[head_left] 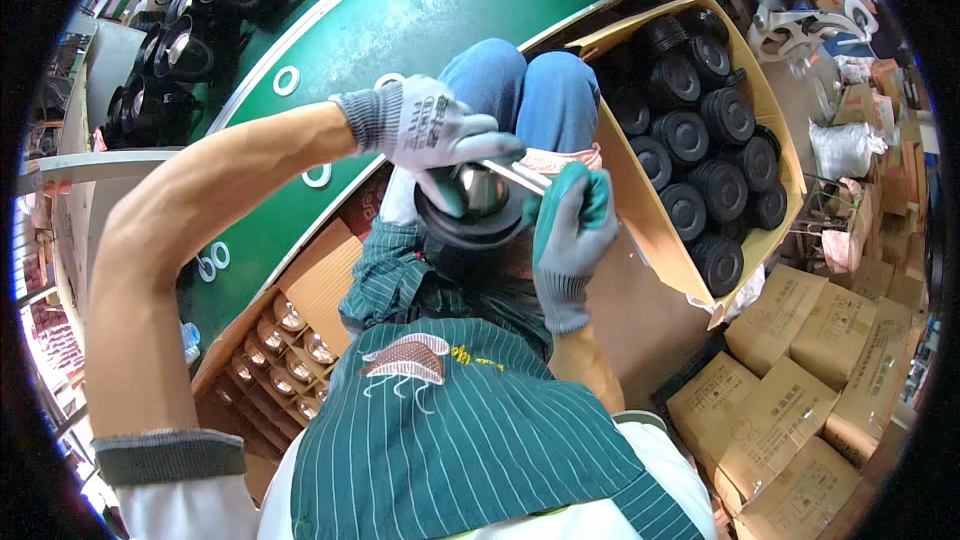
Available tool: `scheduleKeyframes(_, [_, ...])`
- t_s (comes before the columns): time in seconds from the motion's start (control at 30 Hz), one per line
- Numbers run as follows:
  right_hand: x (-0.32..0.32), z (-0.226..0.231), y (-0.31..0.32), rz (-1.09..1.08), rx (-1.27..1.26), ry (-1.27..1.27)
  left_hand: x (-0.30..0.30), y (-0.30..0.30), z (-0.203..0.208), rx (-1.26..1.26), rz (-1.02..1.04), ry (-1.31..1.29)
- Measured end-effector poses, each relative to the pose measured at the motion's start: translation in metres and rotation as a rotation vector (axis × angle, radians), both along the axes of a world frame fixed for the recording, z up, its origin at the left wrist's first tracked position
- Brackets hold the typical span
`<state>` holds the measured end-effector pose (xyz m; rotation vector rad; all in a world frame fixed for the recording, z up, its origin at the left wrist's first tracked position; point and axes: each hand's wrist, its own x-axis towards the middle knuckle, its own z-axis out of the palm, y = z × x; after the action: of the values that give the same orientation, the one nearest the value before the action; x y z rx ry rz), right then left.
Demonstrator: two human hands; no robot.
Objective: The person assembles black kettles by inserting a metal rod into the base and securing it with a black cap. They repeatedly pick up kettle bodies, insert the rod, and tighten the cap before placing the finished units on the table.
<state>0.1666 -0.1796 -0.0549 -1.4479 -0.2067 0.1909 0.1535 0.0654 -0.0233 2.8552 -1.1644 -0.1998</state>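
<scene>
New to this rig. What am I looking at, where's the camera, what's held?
No machine here: a person wearing gloves, seen by a wide fisheye camera on their head looking down, which is why straight edges bend. The right hand pinches a narrow white strip; the left hand is at a dark round item with a shiny metal part, above the lap. On the green table lie white rings and black vessels. A carton at right holds black round pieces.

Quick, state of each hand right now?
Left hand: fingers bent over the shiny metal piece; whether gripping it cannot be told.
Right hand: closed, pinching the white strip-like piece.
</scene>
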Motion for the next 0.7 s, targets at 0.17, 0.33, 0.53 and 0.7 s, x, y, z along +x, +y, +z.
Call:
scheduleKeyframes(0.17, [0.022, -0.020, -0.019, 0.282, 0.029, 0.083, -0.031, 0.012, -0.007, -0.534, 0.471, 0.007])
scheduleKeyframes(0.33, [0.007, 0.015, -0.022, 0.606, -0.772, -0.569, -0.110, 0.089, -0.067, -0.534, 1.520, -0.128])
scheduleKeyframes(0.53, [0.015, 0.042, -0.005, 0.615, -0.585, -0.546, -0.180, 0.156, -0.159, -0.121, 1.685, -0.170])
scheduleKeyframes(0.7, [0.084, 0.079, 0.042, 0.375, -0.083, -0.232, -0.146, 0.115, -0.069, -0.218, 1.421, -0.556])
